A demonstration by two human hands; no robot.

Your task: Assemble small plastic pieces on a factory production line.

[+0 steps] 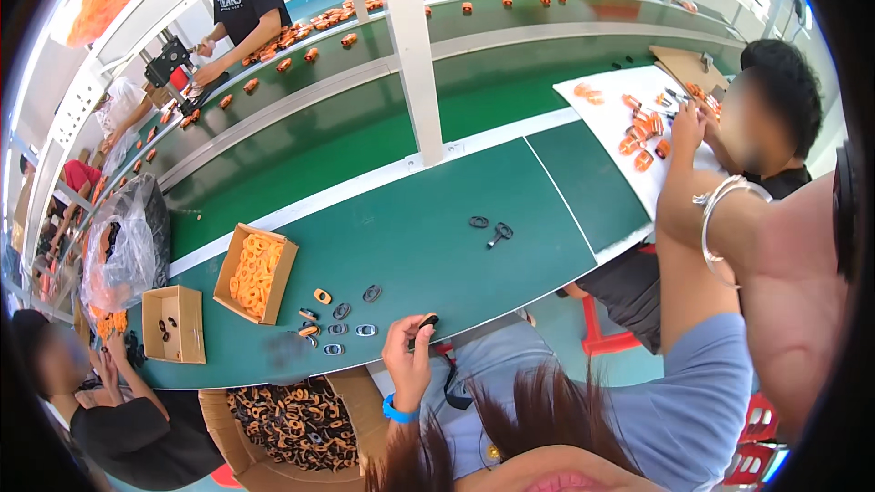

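My left hand (406, 363), with a blue band at the wrist, is over the near edge of the green table. Its thumb and fingers pinch a small black part (428, 321). My right hand (791, 292) is raised very close at the right rim, beyond a silver bracelet (720, 210). Its fingers are hidden, beside a dark object (848, 210) cut off by the rim. Left of my left hand lie several black and orange oval pieces, among them a black ring (372, 293) and an orange-and-black piece (323, 296). Two black pieces (499, 235) lie farther right.
A carton of orange rings (227, 287) and a carton with a few black pieces (149, 346) stand left. Below the edge is a big carton (366, 401) of mixed parts. Co-workers sit at both sides; a conveyor (492, 23) carries orange items beyond a white post (415, 82).
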